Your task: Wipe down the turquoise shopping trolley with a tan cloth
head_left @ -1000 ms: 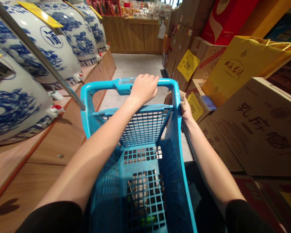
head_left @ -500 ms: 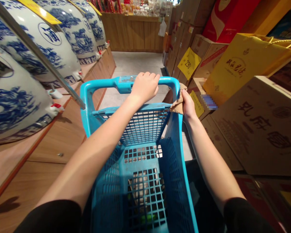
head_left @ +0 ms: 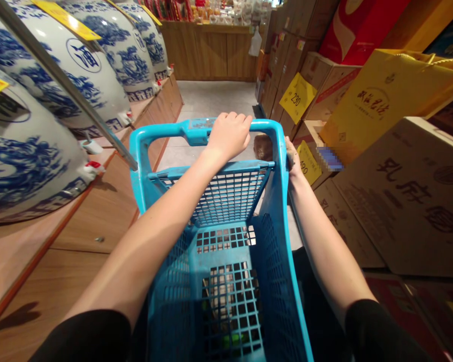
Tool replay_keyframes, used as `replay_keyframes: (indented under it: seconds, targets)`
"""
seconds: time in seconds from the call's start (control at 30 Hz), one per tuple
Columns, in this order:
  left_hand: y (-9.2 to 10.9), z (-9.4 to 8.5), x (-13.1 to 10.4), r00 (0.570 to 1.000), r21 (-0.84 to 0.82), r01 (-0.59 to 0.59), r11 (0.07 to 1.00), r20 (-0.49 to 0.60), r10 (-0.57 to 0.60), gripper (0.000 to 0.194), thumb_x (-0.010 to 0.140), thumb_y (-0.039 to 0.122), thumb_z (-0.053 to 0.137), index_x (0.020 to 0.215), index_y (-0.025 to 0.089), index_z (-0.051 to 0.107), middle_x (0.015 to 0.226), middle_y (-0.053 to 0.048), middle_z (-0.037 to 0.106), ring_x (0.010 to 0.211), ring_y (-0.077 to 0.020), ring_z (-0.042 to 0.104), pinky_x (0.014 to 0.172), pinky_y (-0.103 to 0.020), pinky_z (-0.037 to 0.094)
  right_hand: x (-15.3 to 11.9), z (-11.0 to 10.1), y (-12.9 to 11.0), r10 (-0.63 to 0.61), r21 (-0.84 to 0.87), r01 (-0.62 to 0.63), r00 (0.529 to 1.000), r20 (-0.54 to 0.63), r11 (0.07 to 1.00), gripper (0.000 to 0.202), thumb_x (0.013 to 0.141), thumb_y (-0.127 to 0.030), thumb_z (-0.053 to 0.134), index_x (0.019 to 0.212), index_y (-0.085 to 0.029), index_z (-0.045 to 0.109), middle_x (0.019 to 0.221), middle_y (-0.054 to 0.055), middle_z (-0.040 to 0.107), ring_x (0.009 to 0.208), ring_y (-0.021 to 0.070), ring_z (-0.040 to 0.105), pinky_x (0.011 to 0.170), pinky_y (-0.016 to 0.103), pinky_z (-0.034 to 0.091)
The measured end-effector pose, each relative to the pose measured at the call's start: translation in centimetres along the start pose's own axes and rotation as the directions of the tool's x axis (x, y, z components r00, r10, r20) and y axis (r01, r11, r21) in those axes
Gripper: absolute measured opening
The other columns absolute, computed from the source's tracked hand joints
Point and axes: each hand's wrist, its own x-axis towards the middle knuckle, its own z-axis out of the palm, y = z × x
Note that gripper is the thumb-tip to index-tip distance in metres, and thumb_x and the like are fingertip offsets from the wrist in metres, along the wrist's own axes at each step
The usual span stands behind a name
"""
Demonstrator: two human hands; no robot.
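A blue plastic shopping cart (head_left: pixel 283 221) with a grid-walled basket stands in front of me. My left hand (head_left: pixel 230 131) is closed around the right half of its handle (head_left: pixel 166 130). At the cart's right upright, my right hand (head_left: pixel 293 160) is closed on a brown cloth (head_left: pixel 263 147), pressing it to the outer side of the frame. Part of the cloth shows through the opening below the handle. The upright hides some of the right fingers. Inside the basket, the hinged grid flap (head_left: pixel 230 193) leans below the handle.
Large blue-and-white jars (head_left: pixel 86 65) line a wooden cabinet (head_left: pixel 90 216) on the left. A metal pole (head_left: pixel 68 90) rises from the cart's left corner. Stacked cartons (head_left: pixel 407 201) and a yellow gift bag (head_left: pixel 385 100) crowd the right. Tiled floor (head_left: pixel 215 95) leads to a wooden counter (head_left: pixel 211 50).
My right hand and the cloth have shifted from the upright's top and inner face to its outer and far side. My left hand keeps its grip on the handle.
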Motion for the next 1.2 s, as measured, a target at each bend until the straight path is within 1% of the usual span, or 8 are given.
replay_keyframes:
  seconds: [0.33,0.43,0.57,0.67,0.77,0.93,1.07,1.2]
  targets:
    - [0.0,0.5,0.0,0.998,0.003,-0.020,1.000,-0.053,0.021,0.045,0.102,0.020,0.044,0.140,0.011,0.066,0.126,-0.021,0.075,0.121,-0.0380,0.064,0.102,-0.053,0.045,1.7,0.8,-0.8,0.011,0.122,-0.019,0.998,0.060,0.992,0.030,0.084,-0.056,0.075,0.082,-0.026,0.072,0.087,0.003,0.083,0.107,0.0323,0.080,0.093,0.048,0.070]
    - [-0.1,0.4,-0.1,0.998,-0.005,-0.042,0.999,-0.053,0.042,0.048,0.100,0.021,0.047,0.144,0.011,0.064,0.126,-0.021,0.075,0.122,-0.0389,0.064,0.102,-0.053,0.044,1.9,0.7,-0.8,-0.119,0.037,0.118,0.993,0.008,0.992,0.041,0.081,-0.064,0.078,0.087,-0.024,0.075,0.094,0.002,0.084,0.114,0.0318,0.078,0.103,0.047,0.066]
    - [-0.3,0.5,-0.2,0.997,-0.016,-0.061,0.998,-0.045,0.060,0.054,0.098,0.022,0.052,0.150,0.011,0.059,0.130,-0.022,0.074,0.124,-0.0407,0.062,0.103,-0.055,0.043,2.1,0.0,-1.3,-0.398,-0.122,0.399,0.917,0.026,0.909,0.050,0.085,-0.072,0.073,0.099,-0.024,0.079,0.116,0.006,0.084,0.132,0.0327,0.071,0.114,0.048,0.058]
    - [-0.2,0.7,-0.1,0.996,-0.023,-0.061,0.998,-0.060,0.060,0.051,0.099,0.020,0.050,0.147,0.008,0.061,0.128,-0.023,0.074,0.124,-0.0403,0.063,0.102,-0.055,0.043,2.5,-0.8,-1.7,-0.465,-0.134,0.463,0.885,0.018,0.876,0.053,0.092,-0.073,0.064,0.109,-0.025,0.079,0.129,0.006,0.081,0.139,0.0328,0.067,0.119,0.053,0.054]
    - [-0.2,0.8,0.0,0.997,-0.024,-0.051,0.998,-0.061,0.049,0.049,0.099,0.019,0.048,0.144,0.007,0.062,0.127,-0.024,0.074,0.123,-0.0401,0.063,0.102,-0.054,0.043,2.8,-1.1,-1.5,-0.427,-0.062,0.426,0.904,-0.004,0.903,0.055,0.095,-0.070,0.058,0.118,-0.023,0.077,0.137,0.007,0.079,0.143,0.0315,0.064,0.123,0.053,0.051]
    - [-0.4,1.0,0.0,0.994,-0.033,-0.069,0.997,-0.082,0.066,0.052,0.097,0.020,0.051,0.147,0.009,0.061,0.127,-0.023,0.074,0.124,-0.0402,0.063,0.102,-0.055,0.043,1.9,-0.4,-0.5,-0.224,0.014,0.224,0.964,0.144,0.974,0.056,0.094,-0.068,0.060,0.128,-0.026,0.074,0.141,0.003,0.077,0.142,0.0297,0.065,0.126,0.051,0.050]
    - [-0.4,1.0,-0.1,0.995,-0.033,-0.067,0.997,-0.083,0.064,0.052,0.097,0.019,0.050,0.147,0.009,0.062,0.127,-0.023,0.075,0.124,-0.0402,0.063,0.102,-0.056,0.043,1.1,-0.5,-1.1,-0.329,-0.220,0.349,0.936,0.123,0.911,0.061,0.088,-0.074,0.068,0.126,-0.027,0.075,0.143,0.003,0.076,0.149,0.0309,0.058,0.128,0.051,0.047]
    - [-0.2,0.9,0.0,0.995,-0.020,-0.057,0.998,-0.087,0.055,0.049,0.100,0.018,0.045,0.143,0.008,0.065,0.126,-0.023,0.075,0.121,-0.0392,0.065,0.101,-0.055,0.044,1.0,-1.2,-0.9,-0.387,-0.266,0.406,0.914,0.125,0.874,0.061,0.089,-0.075,0.066,0.128,-0.029,0.074,0.145,0.002,0.074,0.149,0.0281,0.060,0.128,0.049,0.047]
